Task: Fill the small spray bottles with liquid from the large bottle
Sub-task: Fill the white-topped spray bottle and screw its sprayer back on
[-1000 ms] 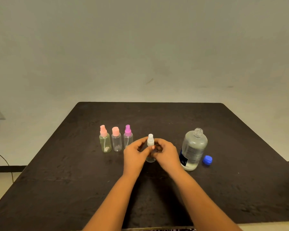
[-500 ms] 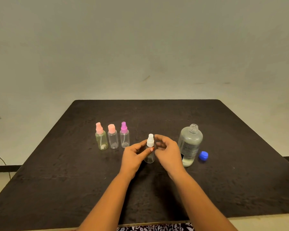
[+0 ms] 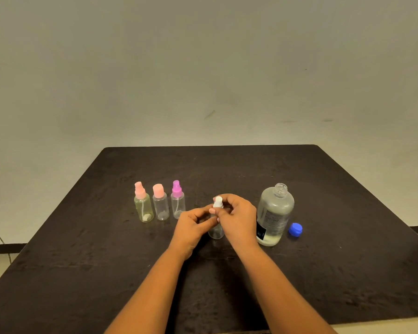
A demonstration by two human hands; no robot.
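Dark tabletop (image 3: 323,273) set against a plain pale wall (image 3: 203,56), seen from above and behind the hands. Centre: a small clear spray bottle with a white top (image 3: 218,203) stands upright on the table. The left hand (image 3: 191,225) pinches its neck between thumb and forefinger; the right hand (image 3: 239,218) curls its fingers around the white top from above, where half a second earlier those fingers stood just beside the top, apart from it. Right of the hands: the large bottle (image 3: 274,215), uncapped, upright, liquid visible only near its base; its blue cap (image 3: 295,229) lies on the table just beside it. Left: three more small bottles in a row, well apart from the hands, namely a yellowish bottle with a pink sprayer (image 3: 143,206), a clear bottle with a pink cap (image 3: 160,203) and a clear bottle with a magenta sprayer (image 3: 177,201). Their order and places match the earlier frames.
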